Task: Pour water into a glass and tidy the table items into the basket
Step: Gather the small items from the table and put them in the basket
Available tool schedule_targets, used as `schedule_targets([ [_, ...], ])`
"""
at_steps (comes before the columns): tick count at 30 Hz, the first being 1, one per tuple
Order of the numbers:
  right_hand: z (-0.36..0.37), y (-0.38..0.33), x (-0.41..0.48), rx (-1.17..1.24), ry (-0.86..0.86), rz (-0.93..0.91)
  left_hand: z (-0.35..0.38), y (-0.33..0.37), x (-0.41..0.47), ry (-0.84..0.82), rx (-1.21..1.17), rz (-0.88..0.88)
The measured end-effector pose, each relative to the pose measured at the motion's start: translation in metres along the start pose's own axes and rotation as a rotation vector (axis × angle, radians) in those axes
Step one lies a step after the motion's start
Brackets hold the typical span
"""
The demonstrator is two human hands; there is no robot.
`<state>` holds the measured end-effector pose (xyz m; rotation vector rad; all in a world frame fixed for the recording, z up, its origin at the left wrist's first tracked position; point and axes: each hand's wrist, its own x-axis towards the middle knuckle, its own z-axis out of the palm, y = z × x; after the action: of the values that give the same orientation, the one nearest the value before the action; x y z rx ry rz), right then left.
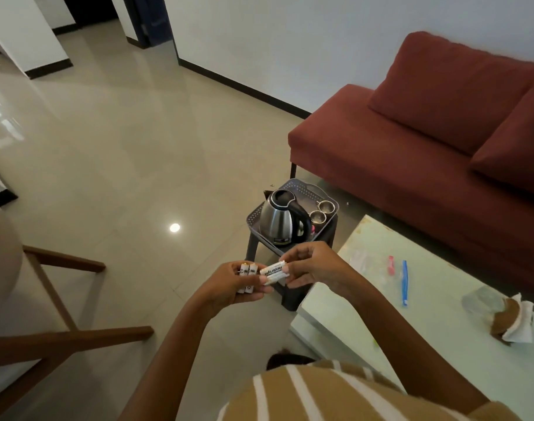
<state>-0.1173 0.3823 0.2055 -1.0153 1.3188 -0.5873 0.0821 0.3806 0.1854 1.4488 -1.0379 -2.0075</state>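
Small white cylindrical batteries [248,276] in both hands.
Left hand [236,288] curls round several; right hand [315,265] pinches one lettered battery [273,271].

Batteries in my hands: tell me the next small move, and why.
Probably slip the Heybright batteries from the right hand into the left hand, which grips other batteries; the two bunches nearly touch. That would free the right hand before everything goes into the grey basket just ahead.
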Motion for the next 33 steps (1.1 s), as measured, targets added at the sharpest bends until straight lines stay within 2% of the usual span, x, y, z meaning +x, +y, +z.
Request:
schedule_targets([
  [12,0.006,-0.033,0.119,0.032,0.073,-0.042,-0.075,0.041,0.088,0.049,-0.093,-0.019],
  [16,-0.033,-0.054,0.191,0.188,0.188,0.002,-0.104,0.073,0.143,0.104,-0.161,-0.014],
  [20,-0.089,-0.069,0.275,0.258,0.395,0.007,-0.132,0.119,0.195,0.143,-0.258,-0.066],
  [23,-0.123,-0.067,0.335,0.2,0.527,0.022,-0.149,0.147,0.228,0.13,-0.289,-0.107],
  [26,-0.137,-0.054,0.389,0.069,0.573,0.118,-0.161,0.167,0.254,0.156,-0.337,-0.139],
  [33,-0.125,-0.002,0.475,-0.297,0.463,0.328,-0.175,0.183,0.301,0.138,-0.339,-0.258],
])
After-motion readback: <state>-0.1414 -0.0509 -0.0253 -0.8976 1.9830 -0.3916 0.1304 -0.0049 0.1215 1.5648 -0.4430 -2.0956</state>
